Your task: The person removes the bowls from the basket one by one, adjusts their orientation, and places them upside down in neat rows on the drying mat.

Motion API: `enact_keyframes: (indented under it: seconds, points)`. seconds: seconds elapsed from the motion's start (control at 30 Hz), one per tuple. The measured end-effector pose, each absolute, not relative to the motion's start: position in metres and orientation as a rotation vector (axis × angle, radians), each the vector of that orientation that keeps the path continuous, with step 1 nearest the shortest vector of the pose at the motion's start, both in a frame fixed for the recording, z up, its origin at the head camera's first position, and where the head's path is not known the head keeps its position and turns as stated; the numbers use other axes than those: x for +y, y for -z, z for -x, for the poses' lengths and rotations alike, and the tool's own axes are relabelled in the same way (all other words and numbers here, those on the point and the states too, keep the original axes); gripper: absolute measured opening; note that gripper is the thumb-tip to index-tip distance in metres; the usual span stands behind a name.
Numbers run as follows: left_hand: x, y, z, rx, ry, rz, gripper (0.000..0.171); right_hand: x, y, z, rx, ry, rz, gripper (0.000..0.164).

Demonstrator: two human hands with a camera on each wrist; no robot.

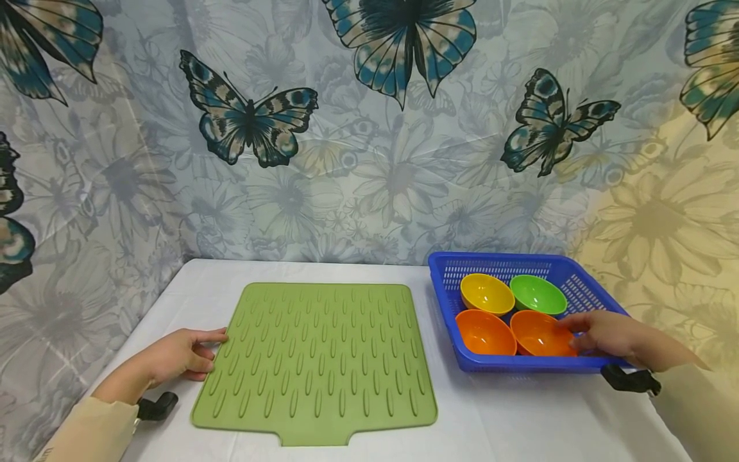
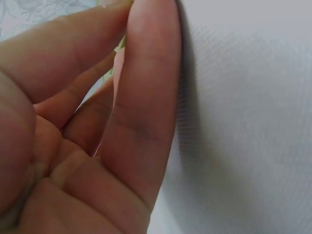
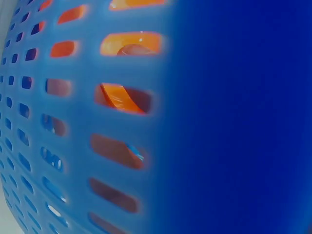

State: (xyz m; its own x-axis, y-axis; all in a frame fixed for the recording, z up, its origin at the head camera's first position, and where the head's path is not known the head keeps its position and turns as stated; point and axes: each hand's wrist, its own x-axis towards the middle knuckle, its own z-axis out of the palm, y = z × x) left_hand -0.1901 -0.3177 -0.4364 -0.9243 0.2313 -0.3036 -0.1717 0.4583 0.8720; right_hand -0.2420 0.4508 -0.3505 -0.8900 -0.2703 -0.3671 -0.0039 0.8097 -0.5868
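A butterfly-print cloth [image 1: 401,192] backs your white table [image 1: 508,410]; the green mat [image 1: 317,359] lies left, the blue basket [image 1: 537,364] right. Your left hand [image 1: 174,354] touches the mat's left edge, pinching or not I can't tell; inside the basket, your right hand [image 1: 614,337] pinches the near-right orange bowl [image 1: 537,337], hemmed by three other bowls [image 1: 487,295].

Beige sleeves [image 1: 92,430] (a pair) adjoin black wrist pieces [image 1: 157,407].

No lettering, labels, brands, numbers or signs can be read in any view.
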Motion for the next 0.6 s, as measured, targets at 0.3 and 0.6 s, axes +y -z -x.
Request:
enact_keyframes:
  seconds: [0.3,0.6]
  points:
    - [-0.3168,0.4352,0.1877,2.329,-1.472,-0.098,0.071,0.4468,0.3526,0.2411,2.642,0.760,0.175,0.043]
    - [-0.3180,0.4372,0.1895,2.336,-1.461,-0.085,0.072,0.4445,0.3552,0.2398,2.764,0.684,0.140,0.040]
